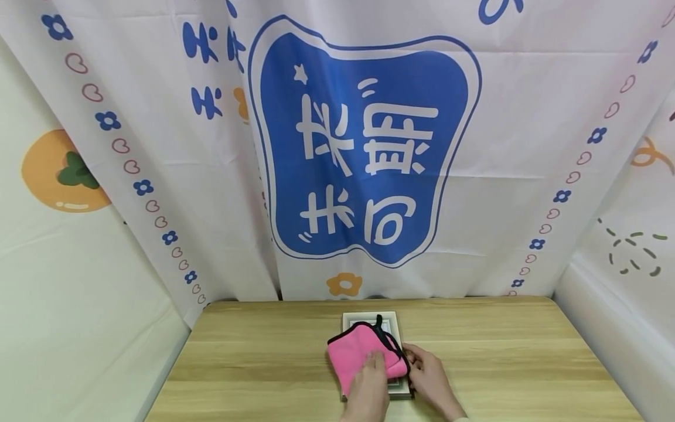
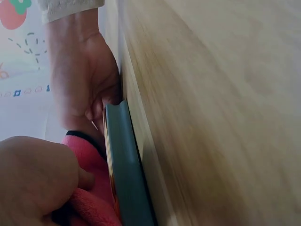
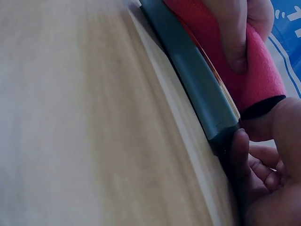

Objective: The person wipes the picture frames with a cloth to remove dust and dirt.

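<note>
A picture frame point(image 1: 345, 321) with a pale moulded border and grey-green sides point(image 2: 124, 160) lies flat on the wooden table. Over most of its face is a folded pink cloth point(image 1: 350, 351) with black edging and a small black loop point(image 1: 379, 320). My left hand point(image 1: 367, 387) grips the cloth from the near side, thumb and fingers bunching it against the frame. At the frame's right side my right hand point(image 1: 429, 378) holds the edge, its thumb point(image 3: 241, 146) at the near corner. The cloth hides the middle of the frame.
The wooden table point(image 1: 253, 351) ends close in front of the hands. Behind it hangs a white printed curtain point(image 1: 506, 176) with a large blue sign. Pale printed side walls point(image 1: 68, 281) flank the table.
</note>
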The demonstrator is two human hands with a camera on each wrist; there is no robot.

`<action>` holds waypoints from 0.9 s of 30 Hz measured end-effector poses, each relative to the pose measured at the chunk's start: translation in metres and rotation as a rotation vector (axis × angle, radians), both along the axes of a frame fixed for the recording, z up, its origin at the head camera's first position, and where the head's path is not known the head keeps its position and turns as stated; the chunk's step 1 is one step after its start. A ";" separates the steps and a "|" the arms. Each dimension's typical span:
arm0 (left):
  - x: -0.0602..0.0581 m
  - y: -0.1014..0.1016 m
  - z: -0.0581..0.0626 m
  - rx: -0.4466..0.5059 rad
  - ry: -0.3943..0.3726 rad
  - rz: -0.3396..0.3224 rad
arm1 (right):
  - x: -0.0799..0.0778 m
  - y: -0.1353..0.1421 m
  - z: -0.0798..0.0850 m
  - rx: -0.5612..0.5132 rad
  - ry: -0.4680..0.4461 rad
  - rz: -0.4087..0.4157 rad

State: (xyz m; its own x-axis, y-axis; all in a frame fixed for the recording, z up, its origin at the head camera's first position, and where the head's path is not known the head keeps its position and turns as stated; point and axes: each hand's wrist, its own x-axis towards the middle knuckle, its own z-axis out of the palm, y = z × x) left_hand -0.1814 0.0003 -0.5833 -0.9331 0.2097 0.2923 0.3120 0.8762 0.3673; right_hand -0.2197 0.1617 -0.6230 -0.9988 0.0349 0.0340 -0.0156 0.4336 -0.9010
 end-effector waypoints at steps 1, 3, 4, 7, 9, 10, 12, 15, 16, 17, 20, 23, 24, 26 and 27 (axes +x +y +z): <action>0.000 0.002 0.000 0.001 0.006 0.004 | 0.000 0.000 0.000 -0.002 0.002 0.002; 0.000 0.005 0.000 0.006 0.017 0.012 | 0.001 0.001 0.000 -0.006 0.010 0.004; 0.000 0.007 -0.001 0.012 0.024 0.017 | 0.001 0.001 0.000 -0.009 0.011 0.006; 0.000 0.010 -0.002 0.029 0.030 0.031 | 0.001 0.002 0.000 -0.015 0.011 0.009; 0.000 0.012 -0.002 0.055 0.016 0.036 | 0.002 0.003 0.000 -0.013 0.021 0.014; 0.000 0.013 -0.001 0.071 0.005 0.034 | 0.002 0.003 0.001 -0.015 0.019 0.015; 0.000 0.014 0.000 0.098 -0.018 0.026 | 0.003 0.004 0.001 -0.012 0.013 0.012; 0.000 0.015 0.001 0.130 -0.045 0.012 | 0.004 0.004 0.002 -0.015 -0.002 0.010; 0.000 0.016 0.001 0.140 -0.048 0.007 | 0.004 0.003 0.002 -0.017 -0.017 0.007; 0.000 0.016 0.001 0.148 -0.051 0.005 | 0.004 0.003 0.002 -0.013 -0.025 0.009; -0.001 0.017 0.000 0.193 -0.074 0.000 | 0.004 0.003 0.002 -0.014 -0.034 0.017; -0.001 0.018 -0.002 0.241 -0.076 -0.005 | 0.005 0.004 0.003 -0.011 -0.030 0.015; -0.001 0.018 -0.002 0.259 -0.080 -0.008 | 0.005 0.004 0.003 -0.012 -0.026 0.014; -0.001 0.019 -0.002 0.287 -0.077 -0.007 | 0.005 0.004 0.003 -0.007 -0.018 0.008; -0.001 0.020 -0.002 0.306 -0.083 -0.007 | 0.005 0.004 0.003 -0.007 -0.017 0.006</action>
